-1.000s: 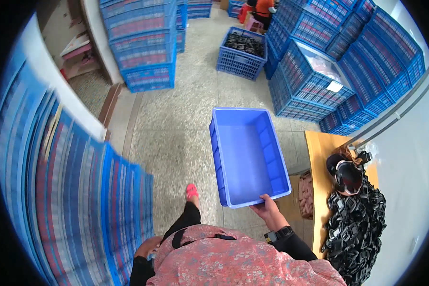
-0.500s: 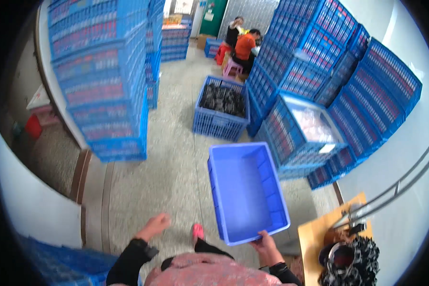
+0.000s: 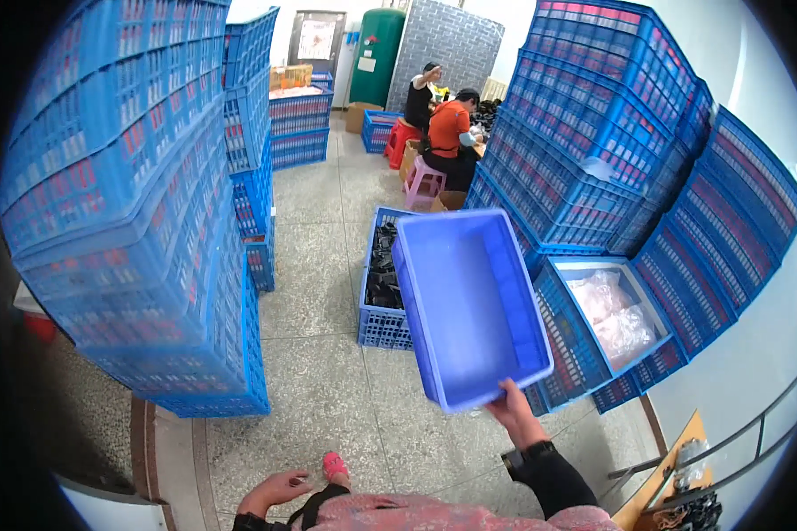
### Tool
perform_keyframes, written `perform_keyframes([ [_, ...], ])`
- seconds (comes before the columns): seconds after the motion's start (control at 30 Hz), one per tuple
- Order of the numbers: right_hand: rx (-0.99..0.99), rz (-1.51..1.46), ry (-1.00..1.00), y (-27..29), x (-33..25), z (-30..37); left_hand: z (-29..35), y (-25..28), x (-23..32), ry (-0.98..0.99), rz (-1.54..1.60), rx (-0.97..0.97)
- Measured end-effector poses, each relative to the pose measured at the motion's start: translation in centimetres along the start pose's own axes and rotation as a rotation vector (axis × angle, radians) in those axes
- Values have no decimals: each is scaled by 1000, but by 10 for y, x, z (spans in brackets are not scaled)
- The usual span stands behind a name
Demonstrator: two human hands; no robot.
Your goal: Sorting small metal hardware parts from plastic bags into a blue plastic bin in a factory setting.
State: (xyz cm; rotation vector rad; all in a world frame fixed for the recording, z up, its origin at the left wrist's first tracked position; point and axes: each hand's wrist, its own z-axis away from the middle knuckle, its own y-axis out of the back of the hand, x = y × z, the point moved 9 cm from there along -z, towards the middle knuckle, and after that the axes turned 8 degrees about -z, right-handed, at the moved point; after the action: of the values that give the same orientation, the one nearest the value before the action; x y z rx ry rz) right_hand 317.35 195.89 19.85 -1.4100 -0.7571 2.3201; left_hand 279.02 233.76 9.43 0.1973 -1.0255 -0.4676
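Note:
My right hand [image 3: 515, 414] grips the near rim of a blue plastic bin [image 3: 469, 301], thumb over the edge and fingers hidden beneath. The bin hangs tilted in front of me, its smooth inner bottom showing. Behind it, partly covered, a blue slatted crate [image 3: 386, 327] stands on the floor with black pieces inside, too small to name. Low at my left side, my left hand [image 3: 280, 488] holds nothing, its fingers loosely bent and apart, near my pink shoe [image 3: 335, 465].
Tall stacks of blue crates [image 3: 150, 265] flank the speckled floor [image 3: 310, 372], with more crates [image 3: 576, 133] at right. A crate [image 3: 607, 327] holds clear plastic bags. Two people sit on stools [image 3: 423, 184] farther ahead. A wooden table [image 3: 651, 482] stands at lower right.
I have come forward: the crate stacks look nearer and the wooden table has slid toward the lower right corner. The bin has risen in view, now overlapping the crate of black pieces.

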Motion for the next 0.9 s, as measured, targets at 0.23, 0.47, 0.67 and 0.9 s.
perform_keyframes([
  [0.23, 326, 12, -247, 75, 70, -78, -229, 172, 0, -26, -82, 17],
  [0.47, 441, 167, -302, 8, 81, -253, -422, 311, 48, -90, -322, -175],
  [0.67, 300, 186, -204, -181, 43, -431, -451, 644, 534, -650, 412, 50],
  [0.9, 416, 49, -229, -241, 64, -611, -623, 586, 355, -475, -253, -896],
])
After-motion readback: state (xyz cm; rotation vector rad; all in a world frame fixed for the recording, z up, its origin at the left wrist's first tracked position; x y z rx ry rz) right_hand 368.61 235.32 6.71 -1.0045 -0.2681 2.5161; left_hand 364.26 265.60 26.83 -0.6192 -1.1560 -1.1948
